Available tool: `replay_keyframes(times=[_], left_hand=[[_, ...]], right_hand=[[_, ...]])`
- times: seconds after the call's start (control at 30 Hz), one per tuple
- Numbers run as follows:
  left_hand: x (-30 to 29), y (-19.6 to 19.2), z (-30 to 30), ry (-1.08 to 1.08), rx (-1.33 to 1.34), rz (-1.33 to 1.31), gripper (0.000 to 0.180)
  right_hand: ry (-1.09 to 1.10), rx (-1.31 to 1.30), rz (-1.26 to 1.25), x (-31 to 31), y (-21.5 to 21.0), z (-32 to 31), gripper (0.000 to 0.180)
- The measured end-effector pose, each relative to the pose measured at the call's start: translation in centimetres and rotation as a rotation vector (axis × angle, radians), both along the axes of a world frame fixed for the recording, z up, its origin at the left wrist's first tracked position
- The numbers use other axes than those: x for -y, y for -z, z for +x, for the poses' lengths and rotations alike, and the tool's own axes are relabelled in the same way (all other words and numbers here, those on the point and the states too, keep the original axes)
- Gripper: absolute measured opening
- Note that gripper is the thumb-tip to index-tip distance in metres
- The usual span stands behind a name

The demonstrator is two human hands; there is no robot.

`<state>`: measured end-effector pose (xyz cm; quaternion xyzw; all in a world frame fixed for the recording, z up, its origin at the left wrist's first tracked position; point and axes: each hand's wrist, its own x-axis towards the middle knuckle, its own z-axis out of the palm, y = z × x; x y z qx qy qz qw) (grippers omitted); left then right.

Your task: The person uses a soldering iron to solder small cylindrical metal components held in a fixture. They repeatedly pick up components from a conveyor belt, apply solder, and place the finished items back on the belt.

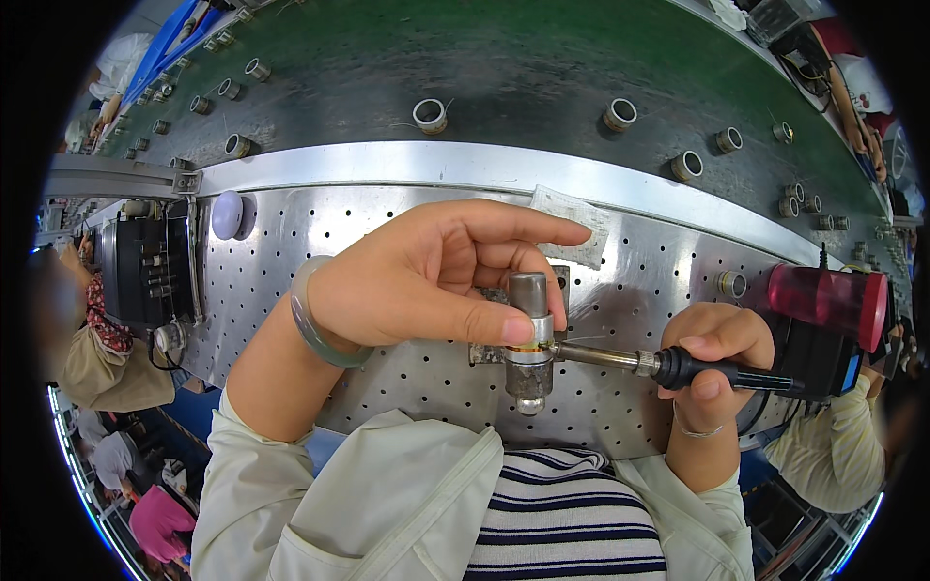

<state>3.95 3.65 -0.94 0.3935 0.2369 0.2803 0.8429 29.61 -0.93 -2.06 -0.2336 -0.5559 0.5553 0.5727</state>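
My left hand [417,276] pinches a small metal ring [541,327] between thumb and fingers, its index finger stretched out above. The ring sits around a dark cylindrical metal fixture [528,290], which has a rounded, shiny end toward me. A copper-coloured band shows at the ring's lower edge. My right hand [717,349] is closed around the black handle of a soldering iron [610,358]. The iron points left, its tip at the side of the ring; whether they touch I cannot tell. A thin wire runs near the tip. Part of a metal block [484,353] shows behind the fixture.
A perforated metal worktop [407,387] lies beneath my hands. Beyond its metal rail, a green conveyor belt [523,87] carries several metal rings [430,116]. One loose ring [731,284] stands near a pink container [823,300] and a black box [823,358]. A whitish sheet [576,228] and a lilac knob [228,215] are farther back. Other people sit at both sides.
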Motion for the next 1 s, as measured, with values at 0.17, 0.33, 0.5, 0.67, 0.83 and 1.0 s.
replay_keyframes(times=[0.17, 0.33, 0.5, 0.67, 0.83, 1.0], left_hand=[[0.0, 0.1, 0.0, 0.001, 0.005, -0.013, 0.069], [-0.1, -0.2, -0.1, 0.033, -0.014, -0.019, 0.072], [0.0, 0.1, -0.1, 0.018, -0.013, -0.042, 0.071], [0.1, -0.2, -0.1, 0.009, -0.017, -0.075, 0.070], [0.4, -0.3, 0.2, -0.012, -0.046, -0.058, 0.071], [0.6, -0.8, 0.4, -0.039, -0.069, -0.101, 0.072]], right_hand=[[0.005, 0.001, -0.020, 0.1, -0.1, 0.0, 0.023], [0.007, 0.002, -0.021, 0.1, -0.1, 0.0, 0.023], [0.038, -0.025, -0.049, 0.2, -0.2, 0.0, 0.023], [0.011, -0.003, -0.051, 0.0, -0.1, 0.1, 0.023], [0.012, -0.001, -0.059, 0.2, -0.1, 0.1, 0.023], [0.015, 0.005, -0.028, 0.1, 0.0, -0.1, 0.021]])
